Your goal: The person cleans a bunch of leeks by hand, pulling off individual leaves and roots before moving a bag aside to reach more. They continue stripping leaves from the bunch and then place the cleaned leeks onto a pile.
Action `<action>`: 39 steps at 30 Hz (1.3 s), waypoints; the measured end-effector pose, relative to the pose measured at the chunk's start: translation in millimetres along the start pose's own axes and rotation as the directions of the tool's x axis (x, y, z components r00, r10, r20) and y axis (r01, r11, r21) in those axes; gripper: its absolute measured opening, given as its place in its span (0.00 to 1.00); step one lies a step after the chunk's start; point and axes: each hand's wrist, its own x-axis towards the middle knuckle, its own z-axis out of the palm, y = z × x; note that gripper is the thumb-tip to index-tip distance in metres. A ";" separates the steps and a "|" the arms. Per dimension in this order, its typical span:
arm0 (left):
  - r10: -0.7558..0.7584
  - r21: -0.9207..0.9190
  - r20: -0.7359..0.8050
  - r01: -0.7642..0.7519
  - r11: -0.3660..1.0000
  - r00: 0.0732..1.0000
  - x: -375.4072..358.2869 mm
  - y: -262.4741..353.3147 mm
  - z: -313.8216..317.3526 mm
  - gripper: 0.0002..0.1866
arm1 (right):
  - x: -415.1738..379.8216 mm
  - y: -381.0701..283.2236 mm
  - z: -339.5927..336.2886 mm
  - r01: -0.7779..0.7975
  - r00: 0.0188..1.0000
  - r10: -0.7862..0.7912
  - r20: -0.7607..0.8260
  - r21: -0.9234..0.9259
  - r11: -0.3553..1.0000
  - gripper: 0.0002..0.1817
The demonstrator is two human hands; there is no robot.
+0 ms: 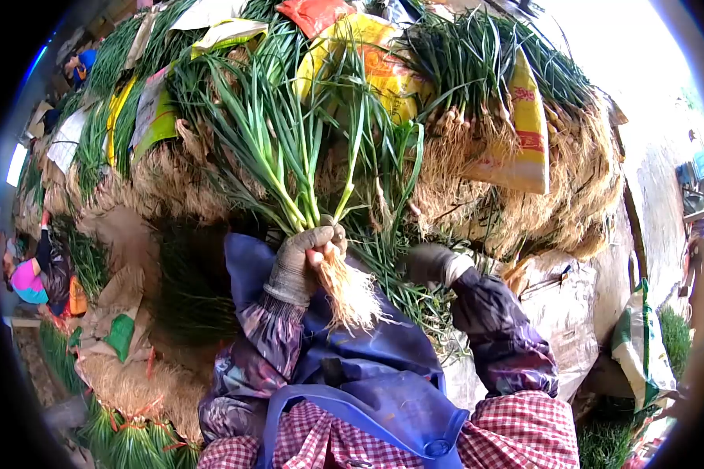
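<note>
One bunch of long green stalks (pixel 311 195) is clenched in the gloved left hand (pixel 303 259), roots dangling over the blue apron (pixel 395 399); the step looks like cleaning or sorting, calling for a steady hold next. The right hand (pixel 434 264) (too blurred to tell its grip) is near loose leaves (pixel 411 301). The yellow sack (pixel 529 129) bears red print, illegible here.

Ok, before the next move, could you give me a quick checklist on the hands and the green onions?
1. Left hand closed around the onion bunch: ok.
2. Roots of that bunch sticking out of the grip: ok, they hang over the blue apron.
3. Both hands on the bunch: not ok, the right hand is apart from it.
4. Right hand empty: cannot tell, it is blurred.
5. Onion pile fully uncovered: not ok, sacks lie over parts of it.
</note>
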 end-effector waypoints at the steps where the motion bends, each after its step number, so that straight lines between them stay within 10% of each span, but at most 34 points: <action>1: -0.010 -0.038 0.008 0.011 0.999 1.000 3.1 -7.8 -6.1 0.12 | -15.8 -16.2 -11.9 -0.089 0.995 0.089 -0.038 -0.011 0.996 0.28; 3: -0.043 -0.002 -0.008 0.043 0.999 0.999 5.7 -11.0 -8.8 0.12 | -32.1 -36.7 -34.1 -0.108 0.877 0.228 -0.422 0.289 0.951 0.39; 5: -0.061 0.074 -0.038 0.063 0.995 0.997 7.7 -12.8 -9.1 0.12 | -37.9 -56.7 -59.5 0.376 0.817 0.174 -0.550 0.736 0.564 0.35; 8: -0.021 0.045 -0.013 0.021 0.999 1.000 6.0 -11.5 -6.5 0.12 | -14.9 -81.5 -61.8 0.457 0.879 0.047 -0.475 0.866 0.203 0.20; 9: -0.037 -0.012 -0.017 0.037 0.999 0.999 1.4 -7.7 -4.1 0.12 | 2.4 -77.7 -48.2 0.563 0.764 0.128 -0.632 0.750 0.347 0.13; 10: -0.005 -0.089 0.030 0.007 0.996 1.000 -9.2 -0.9 4.7 0.12 | 3.7 -72.6 -49.5 0.588 0.742 0.328 -0.585 0.803 0.101 0.11; 12: 0.085 -0.123 0.140 -0.068 0.990 0.986 -19.1 10.6 8.7 0.12 | 31.6 -31.5 -26.0 0.637 0.529 0.487 -0.695 0.704 0.314 0.08; 14: 0.149 -0.158 0.283 -0.107 0.982 0.948 -19.5 15.9 5.2 0.12 | 17.8 -35.5 -19.7 0.071 0.534 0.307 -0.788 0.404 0.912 0.17; 17: 0.066 -0.183 0.343 -0.002 0.983 0.937 -2.2 15.8 3.8 0.14 | 20.7 -48.6 -26.1 -0.038 0.312 0.333 -0.890 0.339 0.940 0.27; 20: 0.081 -0.083 0.144 -0.069 0.994 0.986 5.9 2.0 -0.3 0.15 | 38.2 -47.7 -39.4 -0.203 0.394 0.381 -0.836 0.325 0.923 0.12; 21: 0.126 -0.042 0.173 -0.120 0.992 0.977 8.0 0.8 -2.9 0.16 | 40.1 -45.1 -37.7 0.121 0.300 0.420 -0.856 0.471 0.874 0.09; 24: 0.035 -0.079 0.098 -0.027 0.997 0.995 13.4 0.1 -21.1 0.16 | -7.3 -76.4 -57.5 0.302 0.057 0.129 -0.990 0.140 0.943 0.06; 26: 0.027 -0.023 -0.003 -0.027 0.999 1.000 7.7 3.6 5.7 0.17 | -30.1 -92.1 -53.5 0.038 0.256 -0.172 -0.951 -0.168 0.985 0.06; 28: 0.017 0.145 -0.027 -0.013 0.989 0.999 14.1 2.2 2.1 0.15 | -35.1 -103.4 -45.3 0.171 0.391 -0.342 -0.854 -0.298 0.939 0.08; 30: 0.038 0.075 -0.056 -0.033 0.997 0.998 18.9 -7.1 -10.4 0.13 | -44.7 -94.7 -51.2 0.382 0.566 -0.215 -0.796 0.022 0.924 0.11; 32: 0.035 -0.027 -0.019 -0.035 0.999 0.999 8.3 -4.4 5.1 0.12 | -43.7 -87.7 -62.3 0.582 0.682 0.438 -0.586 0.797 0.160 0.14; 36: -0.028 -0.094 0.214 0.049 0.994 0.977 2.6 -3.1 -3.8 0.11 | -0.1 -88.1 -81.9 0.512 0.859 0.106 -0.501 0.836 -0.195 0.13; 39: -0.029 -0.100 0.160 0.045 0.994 0.987 -4.9 2.5 3.6 0.12 | 45.4 -99.9 -80.8 0.427 0.745 -0.172 -0.644 0.660 -0.618 0.11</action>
